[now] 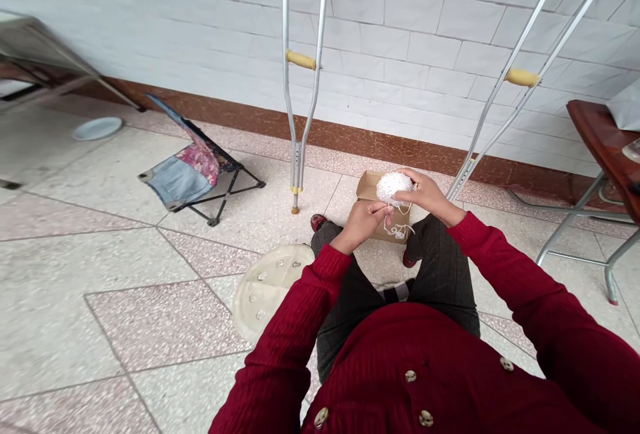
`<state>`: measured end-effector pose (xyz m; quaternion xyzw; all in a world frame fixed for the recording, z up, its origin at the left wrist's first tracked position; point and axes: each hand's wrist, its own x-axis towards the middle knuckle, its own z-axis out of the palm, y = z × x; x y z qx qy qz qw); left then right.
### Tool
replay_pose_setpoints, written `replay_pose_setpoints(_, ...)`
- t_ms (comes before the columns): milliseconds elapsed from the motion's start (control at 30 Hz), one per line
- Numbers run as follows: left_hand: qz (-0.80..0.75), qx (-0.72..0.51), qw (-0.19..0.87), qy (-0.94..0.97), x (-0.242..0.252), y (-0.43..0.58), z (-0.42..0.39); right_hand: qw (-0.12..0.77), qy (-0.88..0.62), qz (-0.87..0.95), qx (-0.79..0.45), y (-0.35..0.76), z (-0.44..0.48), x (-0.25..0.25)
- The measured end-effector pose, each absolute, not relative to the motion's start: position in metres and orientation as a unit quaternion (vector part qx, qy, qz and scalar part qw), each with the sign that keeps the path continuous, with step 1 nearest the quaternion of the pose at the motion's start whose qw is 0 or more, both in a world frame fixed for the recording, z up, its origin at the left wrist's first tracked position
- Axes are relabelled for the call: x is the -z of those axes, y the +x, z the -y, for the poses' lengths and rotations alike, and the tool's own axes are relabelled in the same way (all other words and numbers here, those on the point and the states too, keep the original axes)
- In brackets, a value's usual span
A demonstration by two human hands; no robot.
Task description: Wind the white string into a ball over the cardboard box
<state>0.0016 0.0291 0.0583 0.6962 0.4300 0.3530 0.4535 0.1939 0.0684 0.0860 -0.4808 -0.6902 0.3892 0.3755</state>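
Observation:
A ball of white yarn (394, 189) sits in my right hand (430, 195), whose fingers wrap its right side. My left hand (363, 224) is just below the ball, with its fingertips pinching a thin white yarn strand (386, 215) that runs from it. Loose loops of this strand hang down over an open cardboard box (369, 187). The box stands on the floor beyond my knees, between my feet, and the ball and my hands hide part of it. I cannot see what lies inside it.
Two aluminium crutches (300, 81) (515, 81) lean upright against the tiled wall. To the left are a low folding chair (193, 167) and a white plate (97, 129). A round cream plastic disc (267, 294) lies by my left knee. A brown-topped table (600, 141) stands at right.

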Motion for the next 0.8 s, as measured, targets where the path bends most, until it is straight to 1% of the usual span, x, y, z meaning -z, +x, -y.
replay_pose_setpoints(67, -0.428, -0.371, 0.452, 0.689, -0.06, 0.002, -0.027, 0.382, -0.496, 0.664, -0.409, 0.188, -0.073, -0.092)
replay_pose_setpoints(200, -0.412, -0.409, 0.478, 0.659, -0.051, 0.008, -0.02, 0.434, -0.488, 0.537, -0.534, 0.168, -0.072, -0.103)
replay_pose_setpoints(267, -0.404, -0.422, 0.483, 0.652, -0.045, 0.01, -0.019, 0.451, -0.474, 0.495, -0.572, 0.159, -0.066, -0.111)
replay_pose_setpoints(433, -0.426, -0.437, 0.434, 0.663, -0.045, 0.005, -0.02, 0.449, -0.434, 0.448, -0.639, 0.158, -0.056, -0.122)
replay_pose_setpoints(533, -0.42, -0.418, 0.403, 0.698, -0.053, 0.007, -0.014, 0.47, -0.444, 0.404, -0.647, 0.164, -0.064, -0.118)
replay_pose_setpoints(667, -0.382, -0.386, 0.405, 0.735, -0.053, 0.013, -0.001, 0.525, -0.464, 0.356, -0.618, 0.167, -0.077, -0.115)
replay_pose_setpoints(733, -0.382, -0.372, 0.407, 0.742, -0.047, 0.013, -0.001, 0.523, -0.451, 0.358, -0.629, 0.167, -0.076, -0.118)
replay_pose_setpoints(800, -0.396, -0.359, 0.391, 0.749, -0.038, 0.009, -0.009, 0.497, -0.428, 0.378, -0.653, 0.167, -0.069, -0.123)
